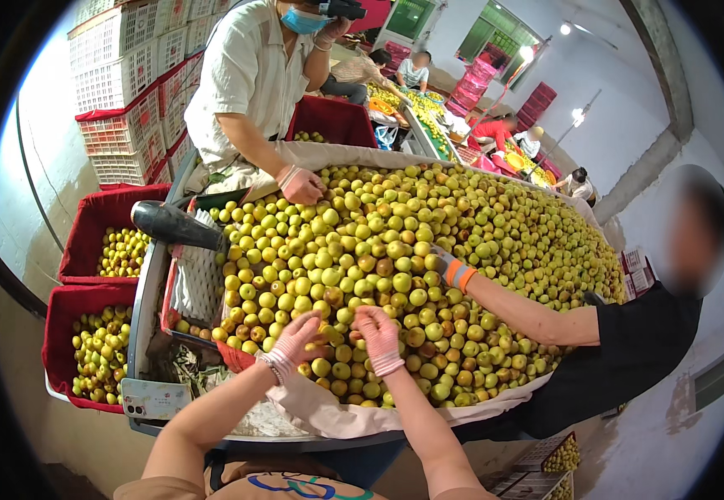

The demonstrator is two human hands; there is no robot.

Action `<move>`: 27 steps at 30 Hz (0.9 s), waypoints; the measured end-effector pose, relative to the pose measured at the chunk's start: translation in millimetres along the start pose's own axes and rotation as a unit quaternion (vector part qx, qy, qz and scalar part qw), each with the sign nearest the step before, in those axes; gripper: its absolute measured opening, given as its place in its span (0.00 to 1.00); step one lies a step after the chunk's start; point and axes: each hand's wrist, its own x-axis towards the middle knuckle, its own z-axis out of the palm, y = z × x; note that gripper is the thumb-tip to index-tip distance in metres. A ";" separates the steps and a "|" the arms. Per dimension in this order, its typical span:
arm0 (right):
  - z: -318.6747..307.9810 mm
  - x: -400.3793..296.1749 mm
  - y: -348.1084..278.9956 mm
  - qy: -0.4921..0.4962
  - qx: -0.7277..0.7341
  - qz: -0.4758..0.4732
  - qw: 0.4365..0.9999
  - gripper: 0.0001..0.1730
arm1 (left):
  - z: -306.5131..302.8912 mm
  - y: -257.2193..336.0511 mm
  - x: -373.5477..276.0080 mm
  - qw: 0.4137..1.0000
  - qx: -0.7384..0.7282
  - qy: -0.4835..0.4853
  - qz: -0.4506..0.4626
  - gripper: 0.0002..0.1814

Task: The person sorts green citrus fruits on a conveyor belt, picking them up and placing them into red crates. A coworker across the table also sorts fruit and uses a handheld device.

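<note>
A big heap of green and brownish jujube-like fruits fills a cloth-lined table. Both my hands wear thin pinkish striped gloves. My left hand is low over the near left part of the heap, palm turned inward, its fingers partly bent among the fruits; whether it holds one cannot be told. Just to the right, my right hand reaches into the heap with fingertips bent down, and its grip is hidden. A gap with fruits lies between the two hands.
A black hair dryer lies at the left rim, above a plastic crate. Two red-lined bins with fruits stand left. A phone rests at the near left corner. Co-workers' gloved hands touch the heap at far left and right.
</note>
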 end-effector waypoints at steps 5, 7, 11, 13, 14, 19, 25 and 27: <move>63.7 -30.6 -15.5 -0.135 -0.369 -0.239 0.888 0.16 | -2.9 10.6 -13.1 0.913 -0.365 -0.066 -0.170 0.20; 66.7 -24.8 -19.7 -0.124 -0.405 -0.301 0.854 0.15 | -5.6 21.9 -17.2 0.956 -0.262 0.054 -0.117 0.17; 62.8 15.8 -26.3 -0.066 -0.563 -0.322 0.758 0.24 | -40.1 35.4 -28.1 0.956 0.247 0.119 0.106 0.16; 73.5 41.8 -28.1 -0.050 -0.649 -0.307 0.694 0.31 | -57.3 38.3 -37.6 0.724 0.621 0.077 0.289 0.16; 79.9 54.3 -25.5 -0.064 -0.676 -0.290 0.674 0.35 | -58.9 37.2 -41.9 0.695 0.662 0.078 0.269 0.18; 116.6 101.7 -13.6 -0.158 -0.757 -0.215 0.597 0.33 | -56.9 38.4 -38.7 0.711 0.661 0.087 0.224 0.19; 140.5 72.1 -9.7 -0.230 -0.762 -0.183 0.578 0.25 | -49.8 49.4 -46.0 0.693 0.690 0.095 0.186 0.26; 112.8 63.6 3.5 -0.244 -0.721 -0.179 0.623 0.20 | -44.6 47.0 -41.0 0.699 0.688 0.069 0.181 0.26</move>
